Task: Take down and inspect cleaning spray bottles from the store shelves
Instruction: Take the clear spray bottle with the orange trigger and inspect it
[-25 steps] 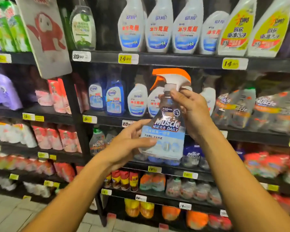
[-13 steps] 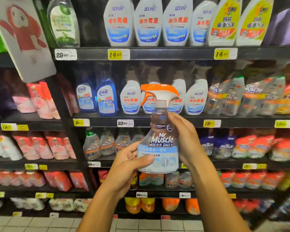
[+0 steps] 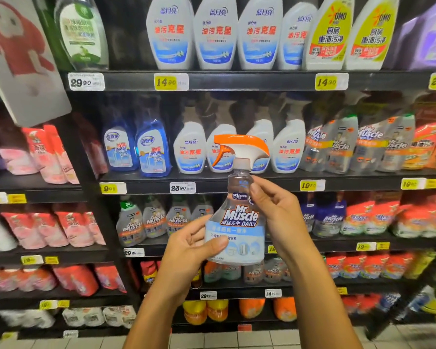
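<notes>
A clear Mr Muscle Daily spray bottle [image 3: 237, 222] with an orange and white trigger head is held upright in front of the shelves, label facing me. My left hand [image 3: 189, 250] grips its lower left side, thumb across the label. My right hand [image 3: 277, 217] grips the right side, thumb up near the bottle's shoulder. The trigger points left.
Black store shelves [image 3: 237, 81] with yellow and white price tags fill the view. White spray bottles [image 3: 189, 147] and blue ones [image 3: 151, 147] stand behind the held bottle. Red refill pouches [image 3: 48, 227] sit at left. A tilted sign [image 3: 20, 59] hangs upper left. Tiled floor [image 3: 212, 340] lies below.
The held bottle has come down and stands more upright in front of lower shelves. Both hands kept their grip. The view has pulled back, showing the floor.
</notes>
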The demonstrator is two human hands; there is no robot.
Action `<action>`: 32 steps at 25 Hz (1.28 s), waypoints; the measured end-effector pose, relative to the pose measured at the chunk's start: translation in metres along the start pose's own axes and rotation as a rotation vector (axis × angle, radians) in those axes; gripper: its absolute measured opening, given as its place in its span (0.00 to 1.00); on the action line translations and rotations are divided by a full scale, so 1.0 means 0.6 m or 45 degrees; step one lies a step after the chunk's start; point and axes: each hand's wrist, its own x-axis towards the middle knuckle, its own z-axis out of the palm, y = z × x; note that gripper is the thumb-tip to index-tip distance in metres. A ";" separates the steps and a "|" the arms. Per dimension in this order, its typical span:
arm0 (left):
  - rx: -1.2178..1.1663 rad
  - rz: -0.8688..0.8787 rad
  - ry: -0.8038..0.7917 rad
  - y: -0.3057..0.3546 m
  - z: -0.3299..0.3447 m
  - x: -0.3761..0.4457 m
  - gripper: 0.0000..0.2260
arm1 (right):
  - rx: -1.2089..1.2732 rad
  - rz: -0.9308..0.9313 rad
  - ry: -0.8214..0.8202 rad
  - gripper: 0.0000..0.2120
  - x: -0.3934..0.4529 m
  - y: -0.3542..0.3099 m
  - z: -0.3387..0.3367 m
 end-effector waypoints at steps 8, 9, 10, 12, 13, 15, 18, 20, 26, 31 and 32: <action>-0.157 -0.028 0.134 0.000 -0.009 -0.005 0.18 | -0.009 0.020 -0.117 0.15 -0.017 0.015 0.004; -0.160 -0.035 0.156 0.000 -0.010 -0.005 0.19 | -0.019 0.033 -0.151 0.15 -0.020 0.017 0.003; -0.154 -0.040 0.176 0.000 -0.011 -0.005 0.19 | -0.023 0.038 -0.178 0.14 -0.022 0.019 0.004; -0.134 -0.047 0.195 0.000 -0.014 -0.008 0.19 | -0.027 0.031 -0.201 0.14 -0.026 0.021 0.007; -0.129 -0.049 0.190 0.000 -0.016 -0.010 0.19 | -0.024 0.028 -0.204 0.14 -0.028 0.023 0.008; -0.130 -0.060 0.162 0.001 -0.021 -0.014 0.18 | -0.011 0.034 -0.198 0.15 -0.031 0.027 0.008; -0.136 -0.075 0.131 0.002 -0.027 -0.019 0.16 | 0.013 0.076 -0.143 0.17 -0.033 0.033 0.006; -0.143 -0.070 0.128 0.001 -0.025 -0.020 0.16 | 0.036 0.096 -0.129 0.16 -0.033 0.034 0.007; -0.125 0.039 0.230 0.001 -0.011 -0.019 0.19 | -0.010 0.027 -0.065 0.10 -0.034 0.040 0.015; 0.052 0.174 0.341 0.000 0.031 -0.018 0.17 | 0.114 0.113 0.078 0.11 -0.017 0.059 0.026; 0.089 0.189 0.348 0.003 0.038 -0.018 0.18 | 0.197 0.148 0.083 0.12 -0.013 0.061 0.029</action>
